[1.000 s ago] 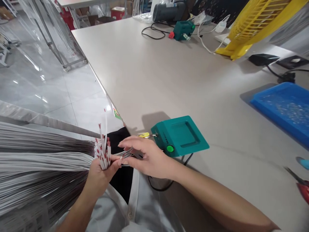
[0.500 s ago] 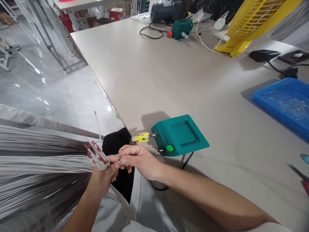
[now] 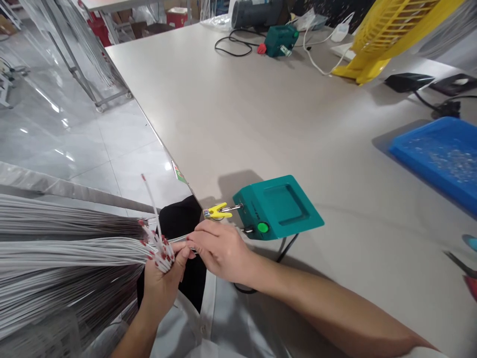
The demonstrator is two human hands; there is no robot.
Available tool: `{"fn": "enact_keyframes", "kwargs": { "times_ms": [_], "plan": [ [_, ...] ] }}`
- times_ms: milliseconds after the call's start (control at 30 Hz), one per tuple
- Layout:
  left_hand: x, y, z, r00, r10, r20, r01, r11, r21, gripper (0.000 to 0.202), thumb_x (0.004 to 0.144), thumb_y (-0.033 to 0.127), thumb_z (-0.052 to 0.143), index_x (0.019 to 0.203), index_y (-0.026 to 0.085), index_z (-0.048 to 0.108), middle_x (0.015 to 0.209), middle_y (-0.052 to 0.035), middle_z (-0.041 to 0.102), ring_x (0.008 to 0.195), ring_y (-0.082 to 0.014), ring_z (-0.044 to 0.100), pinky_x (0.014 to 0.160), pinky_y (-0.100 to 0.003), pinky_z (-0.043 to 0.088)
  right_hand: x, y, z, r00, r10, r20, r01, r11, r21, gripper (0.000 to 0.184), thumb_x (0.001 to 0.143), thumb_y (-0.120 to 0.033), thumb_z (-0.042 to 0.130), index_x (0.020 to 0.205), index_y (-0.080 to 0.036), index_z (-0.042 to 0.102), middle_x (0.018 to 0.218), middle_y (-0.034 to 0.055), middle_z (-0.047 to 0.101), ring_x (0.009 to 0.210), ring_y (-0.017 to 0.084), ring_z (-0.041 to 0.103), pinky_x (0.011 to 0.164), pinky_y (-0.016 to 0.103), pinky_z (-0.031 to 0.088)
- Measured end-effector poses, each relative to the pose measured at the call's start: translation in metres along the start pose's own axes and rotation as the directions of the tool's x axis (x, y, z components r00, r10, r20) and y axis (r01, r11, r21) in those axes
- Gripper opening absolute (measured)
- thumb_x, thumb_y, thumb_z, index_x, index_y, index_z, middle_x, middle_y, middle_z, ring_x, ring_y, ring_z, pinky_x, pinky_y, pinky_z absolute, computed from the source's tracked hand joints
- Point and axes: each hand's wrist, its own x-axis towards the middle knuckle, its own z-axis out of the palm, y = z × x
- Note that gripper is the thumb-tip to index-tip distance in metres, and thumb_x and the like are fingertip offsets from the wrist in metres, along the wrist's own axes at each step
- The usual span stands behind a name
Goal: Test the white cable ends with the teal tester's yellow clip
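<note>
My left hand (image 3: pixel 162 286) is closed around a bunch of thin white wires (image 3: pixel 163 251) with red tips pointing up. One wire stands taller than the others. Close against its fingertips, my right hand (image 3: pixel 225 251) is pinched, and a pale wire seems to run into its fingers; their tips are partly hidden. Just beyond the right hand, a green box-shaped device (image 3: pixel 288 206) with a shallow tray top sits at the table's edge. It has a green button (image 3: pixel 263 227) and a metal prong bearing a yellow clip (image 3: pixel 218 211).
Long bundles of white wires (image 3: pixel 67 252) lie at the left. On the table (image 3: pixel 223 114) are a blue tray (image 3: pixel 439 154) with small bits, a second green device (image 3: pixel 279 41), a yellow fan (image 3: pixel 391 35), a grey motor-like cylinder (image 3: pixel 251 16) and a red-handled tool (image 3: pixel 470 286) at the right edge.
My right hand has turned so its back faces up, still at the left fingertips. The wire bunch has shifted slightly right and tilted with my left hand. The yellow clip's handles look wider apart.
</note>
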Motion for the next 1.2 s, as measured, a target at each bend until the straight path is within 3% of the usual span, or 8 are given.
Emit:
{"fn": "enact_keyframes", "kwargs": {
  "times_ms": [167, 333, 433, 533, 667, 833, 1033, 1200],
  "plan": [
    [-0.002, 0.005, 0.003, 0.999, 0.009, 0.048, -0.016, 0.99, 0.142, 0.02, 0.077, 0.033, 0.061, 0.075, 0.015, 0.07, 0.043, 0.0043, 0.042, 0.04, -0.0088, 0.037, 0.039, -0.021, 0.03, 0.002, 0.005, -0.008, 0.948, -0.199, 0.247, 0.294, 0.844, -0.448, 0.02, 0.083, -0.015, 0.038, 0.073, -0.015, 0.056, 0.069, 0.0048, 0.054, 0.059, 0.015, 0.048, 0.053, 0.03, 0.033],
    [0.003, 0.004, 0.002, 0.986, -0.02, -0.166, 0.037, 0.994, 0.099, 0.025, 0.072, 0.037, 0.064, 0.077, 0.013, 0.07, 0.047, 0.0018, 0.054, 0.037, -0.0087, 0.041, 0.036, -0.021, 0.033, 0.004, 0.0, -0.012, 0.858, 0.01, 0.513, 0.227, 0.889, -0.397, 0.012, 0.077, -0.018, 0.044, 0.074, -0.015, 0.056, 0.07, 0.0043, 0.055, 0.054, 0.014, 0.048, 0.047, 0.029, 0.025],
    [0.005, 0.006, 0.001, 0.982, -0.024, -0.186, 0.032, 0.998, 0.045, 0.027, 0.072, 0.038, 0.064, 0.082, 0.013, 0.069, 0.06, -0.0013, 0.062, 0.037, -0.007, 0.042, 0.034, -0.02, 0.033, 0.006, -0.006, -0.016, 0.911, 0.182, 0.371, -0.035, 0.929, -0.369, 0.021, 0.084, -0.022, 0.039, 0.076, -0.015, 0.057, 0.074, 0.005, 0.057, 0.058, 0.014, 0.052, 0.048, 0.028, 0.029],
    [0.003, 0.007, 0.002, 0.991, 0.01, -0.135, 0.0, 0.997, 0.079, 0.024, 0.074, 0.036, 0.063, 0.078, 0.013, 0.069, 0.05, 0.0021, 0.055, 0.037, -0.0068, 0.04, 0.035, -0.019, 0.032, 0.008, -0.007, -0.019, 0.936, 0.283, 0.211, -0.246, 0.951, -0.185, 0.023, 0.087, -0.03, 0.043, 0.091, -0.015, 0.059, 0.084, 0.0057, 0.061, 0.069, 0.014, 0.055, 0.056, 0.025, 0.038],
    [0.001, 0.006, 0.002, 0.999, 0.037, -0.029, -0.033, 0.992, 0.121, 0.024, 0.075, 0.035, 0.061, 0.076, 0.012, 0.069, 0.039, 0.0054, 0.044, 0.035, -0.0074, 0.039, 0.035, -0.019, 0.03, 0.008, 0.0, -0.015, 0.961, 0.131, 0.243, -0.131, 0.991, -0.013, 0.018, 0.087, -0.024, 0.046, 0.084, -0.016, 0.062, 0.079, 0.0031, 0.061, 0.073, 0.011, 0.055, 0.062, 0.02, 0.04],
    [0.005, 0.004, 0.0, 0.999, 0.035, 0.036, -0.041, 0.987, 0.157, 0.023, 0.075, 0.034, 0.061, 0.075, 0.012, 0.068, 0.038, 0.0041, 0.047, 0.035, -0.009, 0.043, 0.036, -0.019, 0.034, 0.007, 0.0, -0.015, 0.975, -0.097, 0.201, 0.159, 0.933, -0.322, 0.026, 0.085, -0.021, 0.043, 0.065, -0.014, 0.059, 0.064, 0.0035, 0.058, 0.058, 0.012, 0.052, 0.052, 0.023, 0.037],
    [0.013, 0.012, 0.006, 0.999, -0.003, -0.038, 0.007, 0.995, 0.101, 0.026, 0.076, 0.033, 0.061, 0.09, 0.012, 0.065, 0.061, -0.0018, 0.065, 0.037, -0.007, 0.045, 0.038, -0.02, 0.038, 0.012, -0.003, -0.05, 0.989, -0.019, -0.149, -0.049, 0.897, -0.44, 0.023, 0.087, -0.02, 0.042, 0.078, -0.013, 0.062, 0.077, 0.0058, 0.065, 0.072, 0.013, 0.059, 0.063, 0.023, 0.045],
    [0.021, 0.019, 0.016, 1.0, -0.004, 0.013, 0.004, 0.999, 0.042, 0.056, 0.075, 0.033, 0.061, 0.125, 0.012, 0.046, 0.062, -0.0003, 0.064, 0.034, -0.0056, 0.039, 0.035, -0.018, 0.035, 0.011, 0.009, -0.07, 0.968, 0.104, 0.226, 0.084, 0.719, -0.69, 0.028, 0.087, -0.018, 0.046, 0.109, -0.006, 0.058, 0.106, 0.0142, 0.063, 0.097, 0.024, 0.058, 0.091, 0.04, 0.04]
  ]
}}
